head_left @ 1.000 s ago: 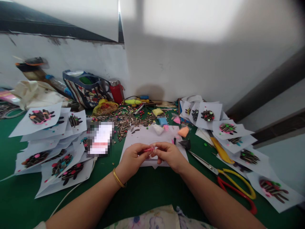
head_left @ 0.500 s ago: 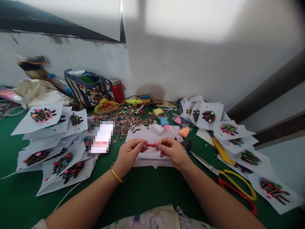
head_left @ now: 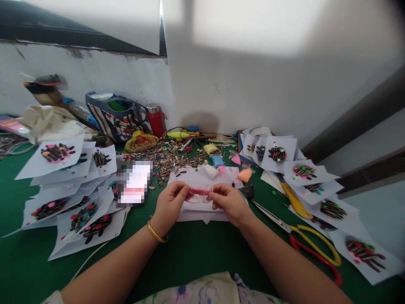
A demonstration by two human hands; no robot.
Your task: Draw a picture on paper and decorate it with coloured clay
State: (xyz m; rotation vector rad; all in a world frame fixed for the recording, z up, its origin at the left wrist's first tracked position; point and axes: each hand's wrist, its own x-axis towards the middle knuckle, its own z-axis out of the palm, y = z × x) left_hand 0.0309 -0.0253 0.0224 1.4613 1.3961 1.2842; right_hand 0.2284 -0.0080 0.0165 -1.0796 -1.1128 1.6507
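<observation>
A small clear plastic bag with red, clay-like material (head_left: 199, 193) is stretched between my two hands above white paper sheets (head_left: 190, 215). My left hand (head_left: 172, 202) pinches the bag's left end between thumb and fingers. At its right end, my right hand (head_left: 229, 202) grips the clear plastic in a pinch. Just beyond the hands lie a white packet (head_left: 210, 170), an orange packet (head_left: 244, 175), a blue packet (head_left: 217, 161) and a yellow packet (head_left: 210, 148). A piece of black plastic (head_left: 247, 192) lies beside my right hand.
Loose striped seeds (head_left: 171, 162) spread across the green table (head_left: 196, 253). Seed-decorated paper sheets (head_left: 85, 236) are piled left, more sheets (head_left: 311, 173) right. Large scissors (head_left: 291, 229) lie by my right forearm. A blurred-out phone (head_left: 136, 183), a striped bag (head_left: 117, 118) and a red flask (head_left: 156, 122) stand left.
My left hand has shifted slightly left along the bag, and more of the red material shows, stretched longer between the hands. My right hand stays nearly in place.
</observation>
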